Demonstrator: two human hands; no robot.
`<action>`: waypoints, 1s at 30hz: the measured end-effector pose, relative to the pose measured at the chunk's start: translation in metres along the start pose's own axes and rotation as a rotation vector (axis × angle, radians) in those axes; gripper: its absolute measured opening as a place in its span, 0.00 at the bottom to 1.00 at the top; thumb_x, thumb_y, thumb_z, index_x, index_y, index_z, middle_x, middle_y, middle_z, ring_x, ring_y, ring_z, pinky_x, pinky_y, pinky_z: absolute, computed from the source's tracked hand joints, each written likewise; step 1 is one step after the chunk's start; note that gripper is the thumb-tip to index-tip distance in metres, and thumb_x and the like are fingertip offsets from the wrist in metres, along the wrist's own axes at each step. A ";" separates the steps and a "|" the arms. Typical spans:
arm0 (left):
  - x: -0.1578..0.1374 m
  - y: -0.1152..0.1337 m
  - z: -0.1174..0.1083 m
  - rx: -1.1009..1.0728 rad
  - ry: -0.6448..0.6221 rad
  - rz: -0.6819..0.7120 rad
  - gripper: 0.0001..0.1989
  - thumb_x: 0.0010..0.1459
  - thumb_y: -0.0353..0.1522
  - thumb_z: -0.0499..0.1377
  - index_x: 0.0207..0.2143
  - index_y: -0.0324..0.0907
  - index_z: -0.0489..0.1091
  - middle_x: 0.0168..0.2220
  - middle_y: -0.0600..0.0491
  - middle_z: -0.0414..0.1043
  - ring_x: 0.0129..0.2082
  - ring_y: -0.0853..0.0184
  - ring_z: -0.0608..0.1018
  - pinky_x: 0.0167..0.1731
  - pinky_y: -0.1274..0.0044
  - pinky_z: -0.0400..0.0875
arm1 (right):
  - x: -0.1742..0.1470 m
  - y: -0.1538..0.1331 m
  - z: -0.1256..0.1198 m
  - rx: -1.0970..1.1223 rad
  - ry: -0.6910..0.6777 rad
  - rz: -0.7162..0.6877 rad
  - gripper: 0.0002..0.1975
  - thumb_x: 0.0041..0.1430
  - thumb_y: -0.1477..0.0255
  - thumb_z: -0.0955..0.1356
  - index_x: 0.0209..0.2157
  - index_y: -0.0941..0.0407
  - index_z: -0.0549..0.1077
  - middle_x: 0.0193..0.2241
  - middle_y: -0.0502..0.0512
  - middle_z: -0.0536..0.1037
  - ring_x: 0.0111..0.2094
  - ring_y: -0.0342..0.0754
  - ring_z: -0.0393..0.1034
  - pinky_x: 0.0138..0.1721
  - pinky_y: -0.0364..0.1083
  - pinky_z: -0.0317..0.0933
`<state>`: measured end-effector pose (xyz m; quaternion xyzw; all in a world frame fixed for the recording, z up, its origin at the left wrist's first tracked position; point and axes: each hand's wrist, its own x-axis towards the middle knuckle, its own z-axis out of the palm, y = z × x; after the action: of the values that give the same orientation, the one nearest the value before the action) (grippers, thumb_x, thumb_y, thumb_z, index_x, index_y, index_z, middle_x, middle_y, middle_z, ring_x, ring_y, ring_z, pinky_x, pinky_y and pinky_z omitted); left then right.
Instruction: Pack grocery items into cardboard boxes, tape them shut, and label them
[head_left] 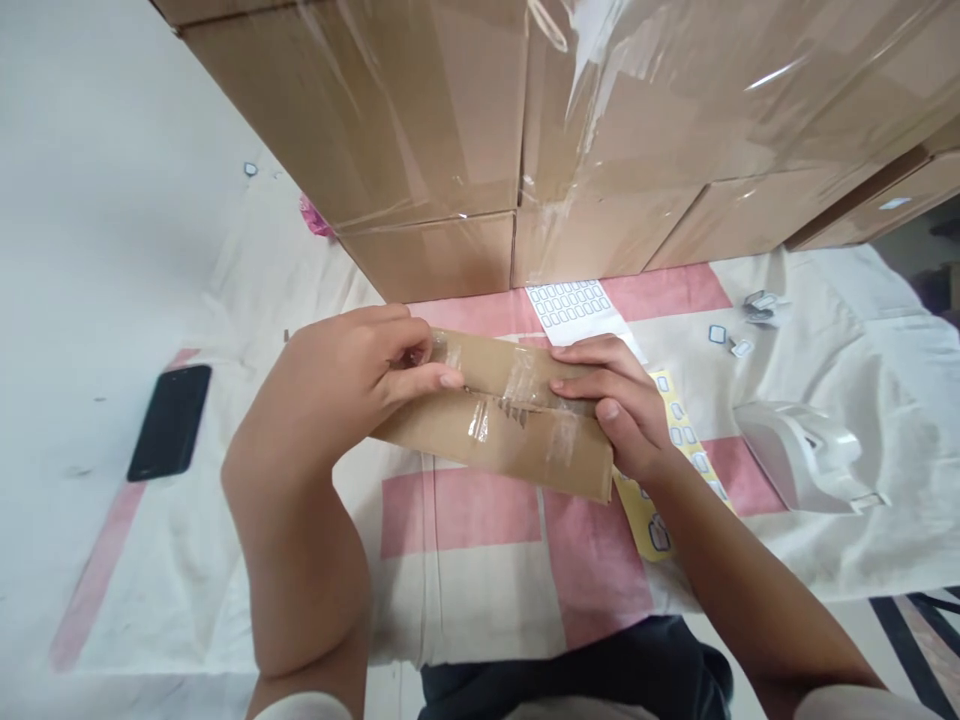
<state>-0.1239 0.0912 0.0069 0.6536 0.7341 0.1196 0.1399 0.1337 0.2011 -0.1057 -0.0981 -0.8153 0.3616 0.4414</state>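
Observation:
A small flat cardboard box (536,435) lies in front of me, with short pieces of clear tape (478,420) across the seam along its middle. My left hand (360,365) is closed at the box's left end, its thumb pressed on the top near the seam and its fingers curled. Whether those fingers also pinch a bit of tape is hidden. At the right end, my right hand (619,400) grips the box, fingers on top and thumb at the near side.
Large cardboard boxes (435,255) wrapped in clear film stand behind. A black phone (171,422) lies left on the cloth (480,600). To the right are a white tape dispenser (806,455), a yellow label sheet (645,515) and loose labels (718,333). A white label sheet (574,308) lies behind the small box.

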 end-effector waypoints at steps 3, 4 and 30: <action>-0.002 0.000 -0.001 -0.006 0.006 0.002 0.27 0.66 0.57 0.47 0.29 0.45 0.66 0.32 0.53 0.69 0.30 0.65 0.69 0.29 0.71 0.57 | 0.001 -0.001 0.001 -0.014 0.006 0.008 0.17 0.71 0.67 0.61 0.49 0.47 0.80 0.52 0.58 0.76 0.54 0.58 0.70 0.55 0.62 0.66; -0.002 0.000 -0.001 -0.006 0.010 0.003 0.27 0.66 0.57 0.47 0.29 0.45 0.66 0.33 0.53 0.69 0.30 0.65 0.69 0.29 0.71 0.58 | 0.001 -0.002 0.001 -0.019 0.007 0.010 0.16 0.71 0.67 0.61 0.49 0.47 0.80 0.52 0.58 0.76 0.53 0.58 0.70 0.55 0.63 0.66; -0.007 -0.054 -0.003 -0.205 -0.083 -0.033 0.42 0.53 0.57 0.64 0.67 0.59 0.60 0.64 0.51 0.67 0.55 0.52 0.75 0.48 0.68 0.72 | -0.001 -0.002 0.002 -0.037 0.012 0.043 0.17 0.71 0.63 0.60 0.43 0.48 0.81 0.49 0.57 0.78 0.52 0.59 0.72 0.53 0.63 0.68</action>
<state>-0.1741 0.0782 -0.0093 0.6279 0.7223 0.1647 0.2384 0.1330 0.1982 -0.1060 -0.1258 -0.8168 0.3553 0.4367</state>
